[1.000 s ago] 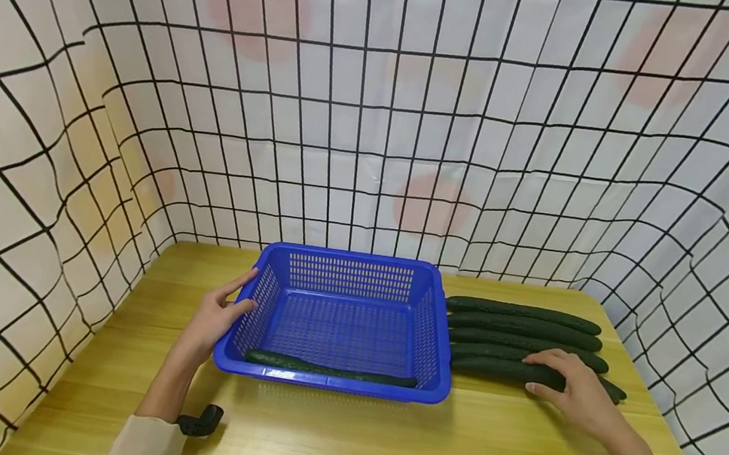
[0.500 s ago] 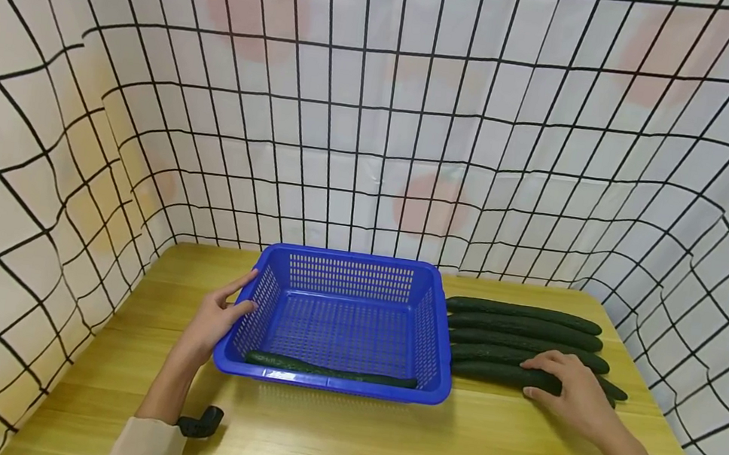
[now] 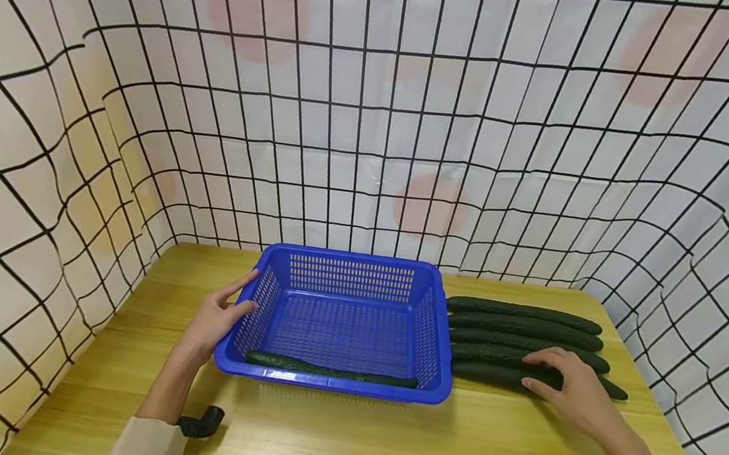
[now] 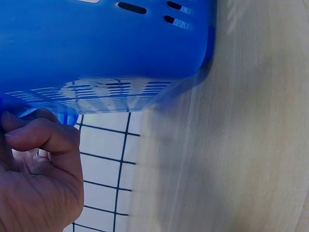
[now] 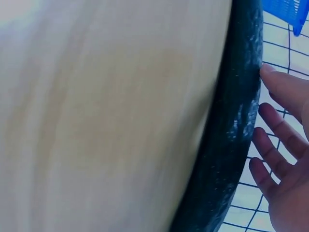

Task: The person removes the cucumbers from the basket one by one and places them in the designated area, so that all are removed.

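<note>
My left hand [image 3: 216, 323] holds the left rim of a blue perforated plastic basket [image 3: 337, 384], its thumb over the inside edge. The left wrist view shows curled fingers [image 4: 46, 133] at that rim. A single cucumber [image 3: 329, 370] lies along the basket's near wall. To the right, several long dark green cucumbers lie side by side. Over the nearest cucumber [image 3: 490, 373] hovers my right hand [image 3: 573, 390], its fingers spread and loosely bent. In the right wrist view the fingertips are right beside this cucumber [image 5: 229, 116]; whether they touch it I cannot tell.
The basket stands on a wooden table [image 3: 338, 444], close against the left ends of the cucumber row. White sheeting behind a black wire grid [image 3: 383, 154] encloses the back and sides. Black wrist cameras [image 3: 200, 421] sit on both forearms.
My right hand has risen slightly, and its thumb has come up from beside the nearest cucumber. My left hand and the basket have stayed in place.
</note>
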Available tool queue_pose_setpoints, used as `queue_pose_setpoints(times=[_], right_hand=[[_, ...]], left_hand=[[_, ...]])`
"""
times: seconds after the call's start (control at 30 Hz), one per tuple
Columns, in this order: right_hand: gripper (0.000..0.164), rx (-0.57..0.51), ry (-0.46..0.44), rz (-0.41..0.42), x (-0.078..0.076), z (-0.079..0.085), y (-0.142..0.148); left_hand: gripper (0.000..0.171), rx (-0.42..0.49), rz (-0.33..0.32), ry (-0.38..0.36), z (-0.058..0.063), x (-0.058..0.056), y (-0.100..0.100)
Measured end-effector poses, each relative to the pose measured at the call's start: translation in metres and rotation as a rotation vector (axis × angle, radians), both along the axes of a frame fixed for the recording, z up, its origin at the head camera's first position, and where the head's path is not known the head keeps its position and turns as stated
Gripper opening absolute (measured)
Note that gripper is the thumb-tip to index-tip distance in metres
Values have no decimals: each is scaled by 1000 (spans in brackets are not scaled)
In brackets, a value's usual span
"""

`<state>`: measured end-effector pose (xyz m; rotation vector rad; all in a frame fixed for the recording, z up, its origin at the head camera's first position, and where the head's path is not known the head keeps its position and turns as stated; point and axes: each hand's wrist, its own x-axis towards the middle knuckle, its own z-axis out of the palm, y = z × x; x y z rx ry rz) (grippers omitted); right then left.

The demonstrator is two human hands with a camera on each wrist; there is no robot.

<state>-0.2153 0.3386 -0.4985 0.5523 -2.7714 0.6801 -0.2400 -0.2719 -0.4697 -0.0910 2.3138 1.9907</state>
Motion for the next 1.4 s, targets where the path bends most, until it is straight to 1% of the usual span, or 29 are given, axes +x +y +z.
queue_pose_setpoints(times=[0.17,0.3,0.7,1.0,1.23,1.4], right_hand=[[30,-8,33,10,-3,7,-8],[31,-29,46,22,-7,13,-20],[32,-106,15,77,-21,34,-71],[35,-167,-13,176,-24,55,-112],[34,-193,-18,253,-24,64,-147],[34,-201,-63,293,-25,69,-177]], left_hand=[[64,0,4,-8,0,0,0],[64,0,1,-4,1,1,1],[63,-12,8,-5,1,2,1],[64,-20,4,6,1,0,1],[63,-22,-1,16,0,-1,1],[63,-23,3,11,0,-1,1]])
